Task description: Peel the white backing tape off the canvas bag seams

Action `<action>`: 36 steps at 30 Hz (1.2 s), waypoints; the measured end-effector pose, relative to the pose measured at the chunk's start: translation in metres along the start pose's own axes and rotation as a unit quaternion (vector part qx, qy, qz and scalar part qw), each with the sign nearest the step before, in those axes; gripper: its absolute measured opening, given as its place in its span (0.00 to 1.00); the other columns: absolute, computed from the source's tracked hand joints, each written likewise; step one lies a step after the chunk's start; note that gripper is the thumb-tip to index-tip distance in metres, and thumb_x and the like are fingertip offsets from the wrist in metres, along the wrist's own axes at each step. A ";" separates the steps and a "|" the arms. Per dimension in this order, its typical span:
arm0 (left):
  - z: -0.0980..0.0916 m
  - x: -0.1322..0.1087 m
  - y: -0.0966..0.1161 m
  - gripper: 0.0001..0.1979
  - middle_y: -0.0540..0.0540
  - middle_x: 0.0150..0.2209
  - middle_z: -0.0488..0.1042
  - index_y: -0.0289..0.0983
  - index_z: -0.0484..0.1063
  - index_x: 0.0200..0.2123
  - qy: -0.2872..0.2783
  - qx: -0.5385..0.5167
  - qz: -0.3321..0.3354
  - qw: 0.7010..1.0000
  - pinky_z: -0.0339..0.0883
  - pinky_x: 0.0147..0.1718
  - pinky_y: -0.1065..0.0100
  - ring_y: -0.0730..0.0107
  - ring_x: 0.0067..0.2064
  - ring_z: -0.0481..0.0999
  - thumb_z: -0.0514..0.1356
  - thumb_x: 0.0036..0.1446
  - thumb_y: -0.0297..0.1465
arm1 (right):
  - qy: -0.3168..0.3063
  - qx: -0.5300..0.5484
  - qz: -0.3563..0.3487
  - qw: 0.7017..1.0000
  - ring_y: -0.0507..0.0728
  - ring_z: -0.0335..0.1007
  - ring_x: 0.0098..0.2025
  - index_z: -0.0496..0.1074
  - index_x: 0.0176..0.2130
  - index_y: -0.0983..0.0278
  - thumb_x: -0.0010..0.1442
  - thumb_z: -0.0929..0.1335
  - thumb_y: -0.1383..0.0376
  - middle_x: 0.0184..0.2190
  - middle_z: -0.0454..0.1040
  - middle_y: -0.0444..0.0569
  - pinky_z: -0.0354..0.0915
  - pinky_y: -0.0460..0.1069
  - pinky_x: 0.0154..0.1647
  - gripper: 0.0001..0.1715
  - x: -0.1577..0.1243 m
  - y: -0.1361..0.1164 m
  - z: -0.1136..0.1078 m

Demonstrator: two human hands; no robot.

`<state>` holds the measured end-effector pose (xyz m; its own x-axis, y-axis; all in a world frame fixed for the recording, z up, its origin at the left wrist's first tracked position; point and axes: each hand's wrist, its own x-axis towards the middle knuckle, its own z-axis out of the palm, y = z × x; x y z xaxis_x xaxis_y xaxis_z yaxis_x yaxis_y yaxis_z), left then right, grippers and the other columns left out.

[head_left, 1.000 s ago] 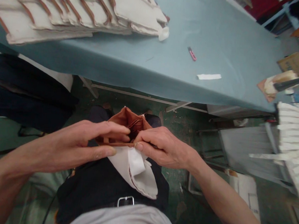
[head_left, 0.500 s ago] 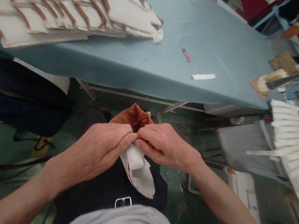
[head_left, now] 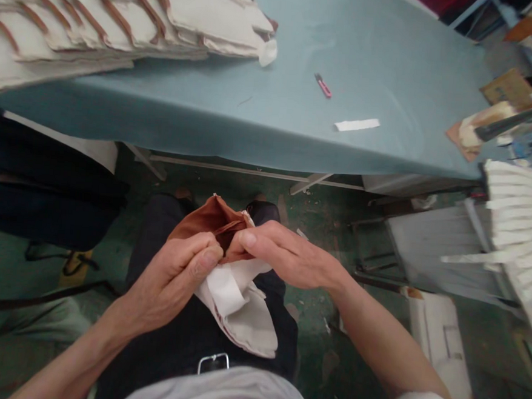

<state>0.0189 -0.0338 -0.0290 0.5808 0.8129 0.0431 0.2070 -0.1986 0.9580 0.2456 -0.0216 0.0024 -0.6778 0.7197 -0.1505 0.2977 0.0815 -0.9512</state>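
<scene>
Two bare hands meet in the lower middle of the frame. The left hand [head_left: 173, 281] is curled, its thumb pressed onto the bent forefinger in a pinch. The right hand [head_left: 284, 258] lies knuckles up, reaching leftward, and seems pinched closed too, though its lower fingers are hidden. The left forearm [head_left: 76, 362] enters from the lower left corner, and the right forearm [head_left: 387, 348] from the lower right.

The table [head_left: 394, 56] lies open around the cutter [head_left: 323, 85] and paper strip [head_left: 357, 125]; stacked pieces [head_left: 101, 18] block its left.
</scene>
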 end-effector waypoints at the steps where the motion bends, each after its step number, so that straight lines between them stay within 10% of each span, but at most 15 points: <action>1: 0.000 0.000 -0.002 0.19 0.58 0.23 0.57 0.40 0.59 0.26 0.000 0.000 -0.004 1.000 0.53 0.21 0.72 0.77 0.22 0.57 0.49 0.73 0.29 | -0.004 0.007 0.017 1.000 0.51 0.61 0.30 0.66 0.30 0.62 0.78 0.54 0.55 0.27 0.67 0.42 0.59 0.49 0.36 0.28 0.000 0.000 -0.002; 12: -0.016 0.006 -0.002 0.18 0.58 0.21 0.58 0.39 0.63 0.23 -0.063 -0.022 -0.011 0.998 0.50 0.18 0.74 0.78 0.21 0.56 0.56 0.67 0.32 | -0.029 -0.009 -0.009 1.000 0.48 0.51 0.26 0.58 0.26 0.61 0.77 0.61 0.50 0.23 0.53 0.37 0.51 0.48 0.31 0.30 0.003 0.012 -0.004; 26: -0.020 0.007 -0.006 0.17 0.58 0.22 0.53 0.40 0.57 0.25 -0.164 -0.009 -0.023 0.986 0.49 0.21 0.73 0.77 0.23 0.53 0.53 0.68 0.31 | 0.038 -0.213 -0.105 0.971 0.50 0.66 0.29 0.71 0.33 0.64 0.75 0.64 0.66 0.27 0.75 0.44 0.54 0.48 0.33 0.16 -0.010 0.004 0.011; 36: 0.000 -0.003 0.009 0.27 0.57 0.24 0.51 0.41 0.55 0.25 -0.166 -0.297 -0.119 0.933 0.45 0.20 0.71 0.76 0.24 0.49 0.60 0.69 0.50 | 0.072 0.042 -0.052 0.995 0.49 0.57 0.24 0.67 0.27 0.62 0.71 0.67 0.42 0.21 0.65 0.38 0.55 0.46 0.29 0.31 -0.003 0.040 0.027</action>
<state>0.0191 -0.0378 -0.0204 0.8059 0.5619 -0.1866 -0.0547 0.3845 0.9215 0.2412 -0.0388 -0.0430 -0.5968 0.8022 -0.0158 0.1691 0.1065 -0.9798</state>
